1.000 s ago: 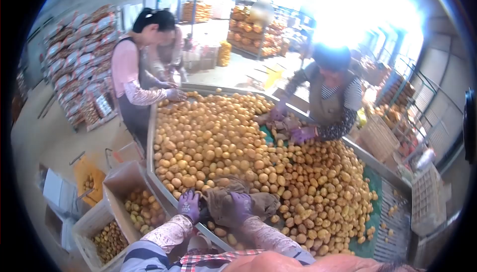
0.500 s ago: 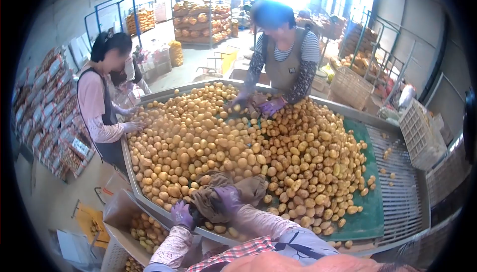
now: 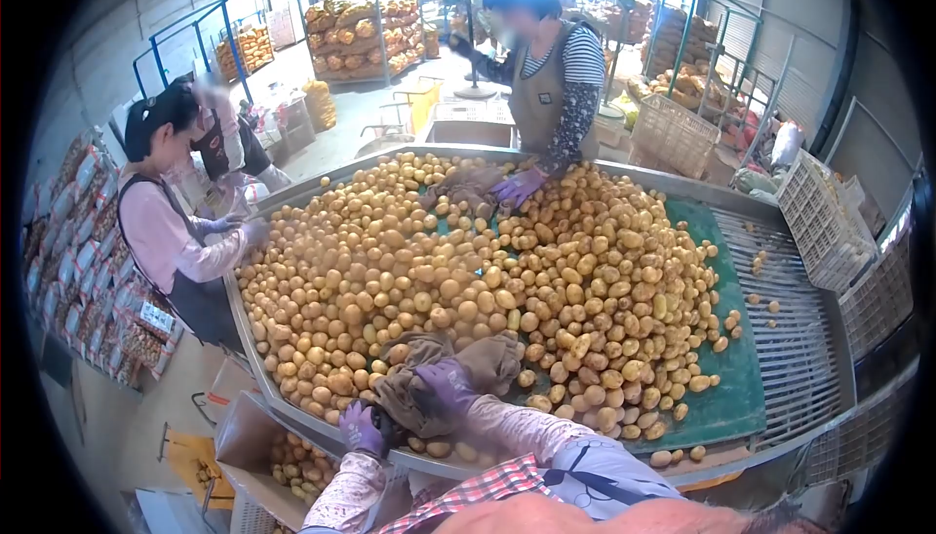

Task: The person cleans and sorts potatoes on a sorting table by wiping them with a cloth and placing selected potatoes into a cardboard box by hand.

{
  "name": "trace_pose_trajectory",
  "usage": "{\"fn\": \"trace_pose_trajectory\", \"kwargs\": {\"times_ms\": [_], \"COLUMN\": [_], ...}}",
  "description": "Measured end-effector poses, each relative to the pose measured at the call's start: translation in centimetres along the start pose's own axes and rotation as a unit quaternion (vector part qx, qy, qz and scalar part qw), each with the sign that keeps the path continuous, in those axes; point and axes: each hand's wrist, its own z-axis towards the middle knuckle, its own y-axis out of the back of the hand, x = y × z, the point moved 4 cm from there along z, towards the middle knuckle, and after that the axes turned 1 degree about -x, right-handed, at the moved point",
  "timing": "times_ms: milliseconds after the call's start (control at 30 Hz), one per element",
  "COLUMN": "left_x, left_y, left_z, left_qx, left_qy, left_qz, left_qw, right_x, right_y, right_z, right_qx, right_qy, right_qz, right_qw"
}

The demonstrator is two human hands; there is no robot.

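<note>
My right hand (image 3: 447,386), in a purple glove with dark coating, is closed on a crumpled brown cloth (image 3: 497,363) at the near edge of the potato heap. My left hand (image 3: 363,427), gloved the same way, is beside it at the table's near rim. Its fingers are curled, and whatever they hold is hidden. Many potatoes (image 3: 624,290) cover the sorting table (image 3: 283,399) in front of me. Below my left hand stands an open cardboard box (image 3: 244,446) with potatoes inside.
One person (image 3: 180,202) stands at the left rim, another (image 3: 546,85) across the table beside a second brown cloth (image 3: 466,188). A slatted metal rack (image 3: 780,310) and plastic crates (image 3: 824,222) are on the right. Filled sacks (image 3: 356,37) are stacked behind.
The person across has straightened up and lifted one hand away from the potatoes. The person at left has drawn their hands back toward the rim. My hands stay near the same cloth.
</note>
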Motion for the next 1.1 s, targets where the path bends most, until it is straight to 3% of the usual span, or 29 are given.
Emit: {"fn": "trace_pose_trajectory", "kwargs": {"times_ms": [67, 167, 467, 567, 767, 900, 1000, 1100], "left_x": [-0.4, -1.7, -1.4, -0.8, -1.5, -1.4, -0.6, -0.5], "left_y": [0.7, 2.3, 2.3, 1.5, 2.8, 2.5, 1.2, 0.9], "left_z": [0.1, 0.3, -0.1, -0.5, -0.4, -0.3, -0.3, -0.5], "left_qx": [-0.002, 0.074, -0.024, -0.06, 0.003, 0.045, 0.026, 0.027], "left_qy": [-0.005, 0.001, -0.013, -0.017, -0.008, 0.025, 0.017, 0.011], "left_qz": [-0.04, -0.069, -0.07, -0.062, -0.055, -0.042, -0.042, -0.035], "left_qw": [0.999, 0.995, 0.997, 0.996, 0.998, 0.998, 0.999, 0.999], "right_x": [0.4, 0.5, 2.3, 0.5, 1.9, -0.3, 1.9, 1.1], "right_y": [0.5, 0.8, 3.0, 0.5, 2.2, -1.2, 2.7, 1.8], "right_z": [0.1, 0.0, 0.9, 0.6, 0.9, 0.5, 1.6, 1.4], "right_qx": [-0.008, -0.05, -0.033, -0.015, -0.03, -0.015, -0.034, -0.035], "right_qy": [0.005, 0.03, 0.024, 0.026, 0.044, 0.068, 0.072, 0.058], "right_qz": [-0.002, 0.021, 0.05, 0.002, -0.01, -0.011, 0.035, 0.043], "right_qw": [1.0, 0.998, 0.998, 1.0, 0.999, 0.998, 0.996, 0.997]}}
